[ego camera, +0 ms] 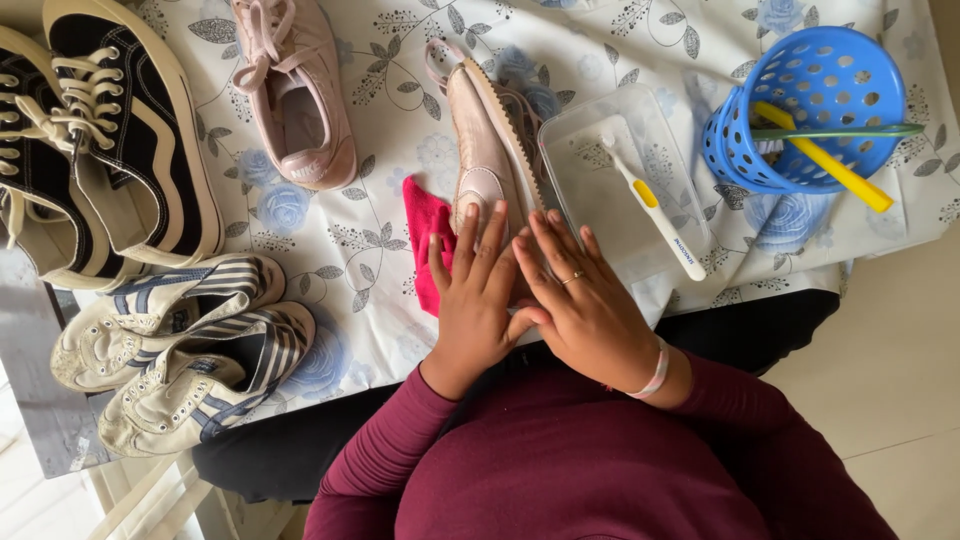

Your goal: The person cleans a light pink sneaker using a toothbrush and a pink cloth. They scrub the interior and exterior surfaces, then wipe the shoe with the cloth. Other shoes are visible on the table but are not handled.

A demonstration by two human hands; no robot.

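at the near edge of the floral tablecloth, left hand and right hand side by side, fingers flat and spread, clenched on nothing, both pressed onto the heel end of a pink sneaker lying on its side over a red cloth. long axis of that shoe running straight away from the palms toward the far edge, sole turned right, both hands about equally near. farther right, clear tub with a white toothbrush, then blue basket; far left, second pink sneaker, black sneakers, striped pair.
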